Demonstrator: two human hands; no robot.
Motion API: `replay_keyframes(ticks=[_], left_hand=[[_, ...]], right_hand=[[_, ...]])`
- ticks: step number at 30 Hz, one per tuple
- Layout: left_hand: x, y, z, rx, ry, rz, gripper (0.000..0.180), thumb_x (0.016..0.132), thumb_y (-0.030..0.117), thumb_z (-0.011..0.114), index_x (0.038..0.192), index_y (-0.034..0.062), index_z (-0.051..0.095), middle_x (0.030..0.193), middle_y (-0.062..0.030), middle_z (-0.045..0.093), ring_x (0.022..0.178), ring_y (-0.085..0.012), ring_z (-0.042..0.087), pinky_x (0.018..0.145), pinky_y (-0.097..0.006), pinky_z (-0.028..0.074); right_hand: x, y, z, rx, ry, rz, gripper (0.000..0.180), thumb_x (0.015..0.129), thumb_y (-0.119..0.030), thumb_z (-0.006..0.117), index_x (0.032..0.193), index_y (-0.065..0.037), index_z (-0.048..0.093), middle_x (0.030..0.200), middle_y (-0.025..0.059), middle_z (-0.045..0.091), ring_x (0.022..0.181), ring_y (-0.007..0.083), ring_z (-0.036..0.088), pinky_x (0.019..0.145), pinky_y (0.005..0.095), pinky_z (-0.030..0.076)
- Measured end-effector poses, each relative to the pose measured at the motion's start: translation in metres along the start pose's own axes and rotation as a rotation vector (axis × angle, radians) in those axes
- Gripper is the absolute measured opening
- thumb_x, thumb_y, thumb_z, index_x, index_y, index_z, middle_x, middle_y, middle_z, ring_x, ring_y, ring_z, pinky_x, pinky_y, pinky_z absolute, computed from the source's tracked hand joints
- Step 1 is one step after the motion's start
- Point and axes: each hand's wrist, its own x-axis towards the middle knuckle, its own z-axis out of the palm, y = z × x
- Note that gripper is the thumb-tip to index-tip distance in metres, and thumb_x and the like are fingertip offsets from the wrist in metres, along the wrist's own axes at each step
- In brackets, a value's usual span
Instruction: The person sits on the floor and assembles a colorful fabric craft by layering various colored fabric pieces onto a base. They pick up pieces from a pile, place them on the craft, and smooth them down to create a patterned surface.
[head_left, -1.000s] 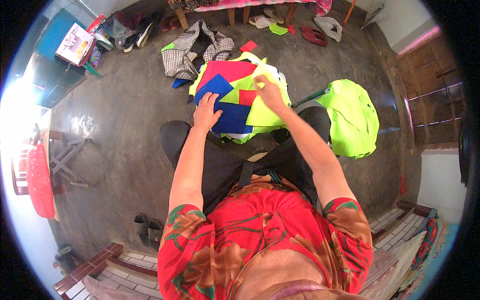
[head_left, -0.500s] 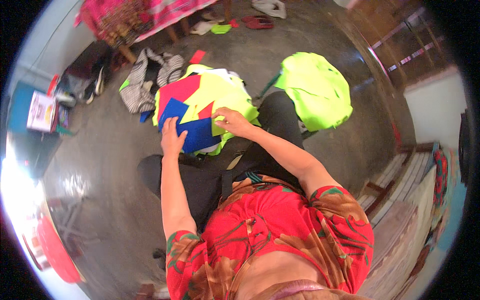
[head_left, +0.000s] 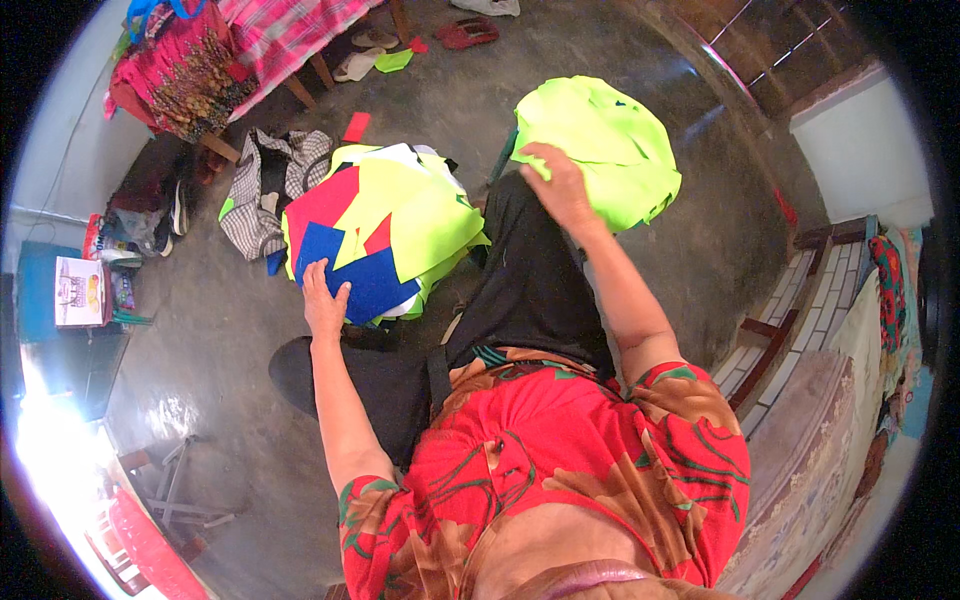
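Just left of centre, a pile of cut cloth pieces lies on the floor, with neon-yellow cloth (head_left: 425,215), red cloth (head_left: 318,205) and blue cloth (head_left: 372,282) on top. My left hand (head_left: 322,300) lies on the near-left edge of the blue cloth, fingers apart and gripping nothing. On the right is a second, rounded heap of neon-yellow cloth (head_left: 605,150). My right hand (head_left: 562,192) is over the near-left edge of this heap, fingers stretched and apart, holding nothing that shows. Whether its fingertips touch the cloth I cannot tell.
A checked grey-and-white cloth (head_left: 250,205) lies left of the pile, and a small red scrap (head_left: 356,127) beyond it. My bent leg (head_left: 535,280) in black trousers lies between pile and heap. Shoes (head_left: 467,33) are at the back; a wooden bench (head_left: 775,335) stands right.
My right hand has moved from the multicoloured pile to the neon-yellow heap on the right. My left hand stays on the blue cloth. The whole view has shifted a little.
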Motion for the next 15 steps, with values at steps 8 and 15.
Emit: replay_keyframes(ticks=[8,15], left_hand=[[0.000,0.007,-0.005,-0.012,-0.023,-0.034,0.062,0.073,0.010,0.071,0.128,0.0077,0.044,0.131,-0.0151,0.043,0.123,-0.0339,0.041,0.104,-0.040,0.035],[-0.001,0.001,-0.002,0.002,-0.022,-0.015,0.062,0.074,0.013,0.071,0.130,0.0102,0.043,0.135,-0.0145,0.040,0.124,-0.0341,0.040,0.103,-0.042,0.036]], right_hand=[[-0.001,0.068,-0.070,-0.650,0.011,0.207,0.048,0.076,-0.017,0.071,0.120,-0.012,0.052,0.130,0.0131,0.050,0.119,0.0316,0.047,0.093,0.0480,0.040],[0.002,0.111,-0.091,-0.652,0.168,0.377,0.037,0.080,-0.030,0.068,0.110,-0.009,0.060,0.111,0.0135,0.059,0.102,0.0321,0.056,0.082,0.0466,0.046]])
